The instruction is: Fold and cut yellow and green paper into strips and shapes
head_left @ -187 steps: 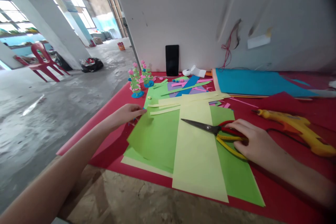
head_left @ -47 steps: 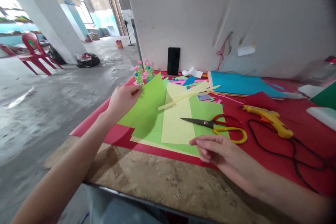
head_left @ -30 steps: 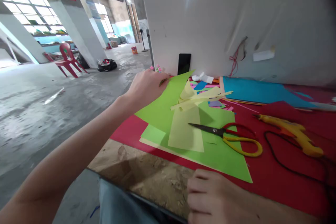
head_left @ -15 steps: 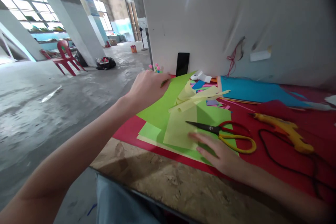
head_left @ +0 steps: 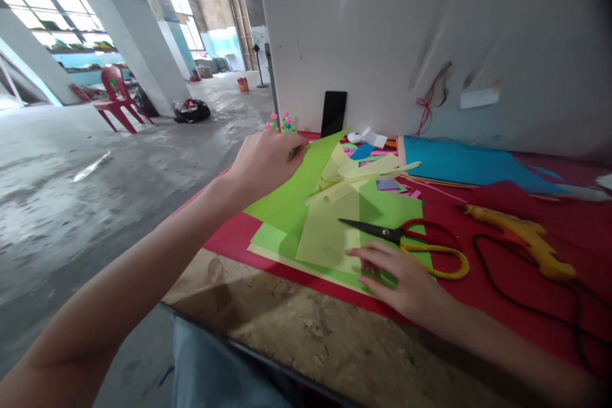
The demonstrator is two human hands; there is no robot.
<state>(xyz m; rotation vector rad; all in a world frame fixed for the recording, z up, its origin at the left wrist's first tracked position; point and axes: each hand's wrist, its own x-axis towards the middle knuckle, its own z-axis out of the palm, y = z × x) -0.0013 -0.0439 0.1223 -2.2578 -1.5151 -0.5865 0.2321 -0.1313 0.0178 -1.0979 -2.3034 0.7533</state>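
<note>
My left hand (head_left: 270,162) is closed at the far left edge of a bright green paper sheet (head_left: 306,182), pinching it; the fingertips are mostly hidden. A small dark green gap or object shows between thumb and fingers. My right hand (head_left: 394,277) hovers low over the paper pile with fingers apart, holding nothing. Just beyond it, scissors (head_left: 396,236) with one red and one yellow handle loop lie on the sheets, tips pointing left. A pale yellow sheet (head_left: 329,229) lies between my hands, on green paper. Curled pale yellow strips (head_left: 363,177) rest above it.
A yellow glue gun (head_left: 521,236) with a black cord lies on the red covering at right. Blue sheets (head_left: 454,162) sit behind it. A black phone (head_left: 333,113) leans against the white panel (head_left: 373,44). Small pink paper flowers (head_left: 285,120) stand behind my left hand.
My left hand has shifted slightly left, still at the green sheet. My right hand's fingers have spread a little. The whole view has tilted slightly.
</note>
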